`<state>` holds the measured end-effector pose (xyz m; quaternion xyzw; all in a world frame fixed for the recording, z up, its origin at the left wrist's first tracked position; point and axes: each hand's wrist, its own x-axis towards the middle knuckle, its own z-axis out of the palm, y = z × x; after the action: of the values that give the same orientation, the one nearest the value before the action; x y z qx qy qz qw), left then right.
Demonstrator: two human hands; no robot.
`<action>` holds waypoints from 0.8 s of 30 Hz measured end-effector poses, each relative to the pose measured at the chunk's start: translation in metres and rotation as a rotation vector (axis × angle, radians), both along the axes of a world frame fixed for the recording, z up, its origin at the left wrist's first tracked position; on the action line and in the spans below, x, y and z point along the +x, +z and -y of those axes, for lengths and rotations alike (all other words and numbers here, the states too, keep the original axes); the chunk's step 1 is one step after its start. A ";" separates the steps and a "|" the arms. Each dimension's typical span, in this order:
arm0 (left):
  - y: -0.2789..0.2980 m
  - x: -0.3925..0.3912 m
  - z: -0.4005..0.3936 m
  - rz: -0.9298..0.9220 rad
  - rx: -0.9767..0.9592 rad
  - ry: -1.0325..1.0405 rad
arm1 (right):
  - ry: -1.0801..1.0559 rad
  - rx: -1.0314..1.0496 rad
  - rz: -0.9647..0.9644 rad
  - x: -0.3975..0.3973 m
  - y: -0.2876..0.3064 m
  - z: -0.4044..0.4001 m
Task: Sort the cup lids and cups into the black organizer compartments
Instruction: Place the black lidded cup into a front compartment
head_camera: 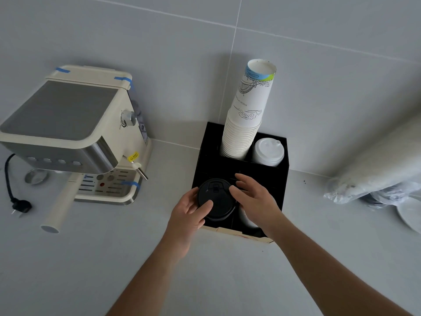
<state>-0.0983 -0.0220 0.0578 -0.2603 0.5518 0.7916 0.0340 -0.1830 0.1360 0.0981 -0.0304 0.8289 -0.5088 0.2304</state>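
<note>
A black organizer (286, 156) stands on the counter against the tiled wall. A tall stack of white paper cups (247, 115) rises upside down from its back left compartment. White lids (268, 151) fill the back right one. A stack of black lids (216, 199) sits in the front left compartment. My left hand (189, 213) grips that stack from the left, thumb on top. My right hand (255, 199) touches the stack's right edge with its fingers spread. The front right compartment is mostly hidden under my right hand.
A cream espresso machine (68, 133) with an unplugged black cord (13, 197) stands at the left. A plastic-wrapped sleeve (376, 174) lies at the right, with a white plate (410, 215) by the edge.
</note>
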 end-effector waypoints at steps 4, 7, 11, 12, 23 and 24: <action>0.003 0.010 0.005 -0.013 -0.019 0.024 | -0.058 -0.063 0.063 0.008 0.001 -0.013; 0.001 0.027 0.013 -0.005 -0.059 0.012 | -0.117 -0.107 0.104 0.017 0.000 -0.029; -0.009 0.051 0.023 0.028 -0.108 -0.003 | -0.151 -0.113 0.140 0.033 -0.006 -0.047; -0.010 0.055 0.024 0.033 -0.105 0.003 | -0.157 -0.112 0.144 0.036 -0.007 -0.050; 0.001 0.042 0.022 0.019 -0.150 -0.008 | -0.141 -0.174 0.188 0.057 -0.015 -0.040; 0.003 0.036 0.020 0.016 -0.168 -0.029 | -0.127 -0.176 0.183 0.059 -0.016 -0.035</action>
<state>-0.0628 -0.0422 0.0608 -0.2606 0.6197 0.7397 0.0278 -0.1242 0.1715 0.0817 0.0487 0.7567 -0.5938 0.2689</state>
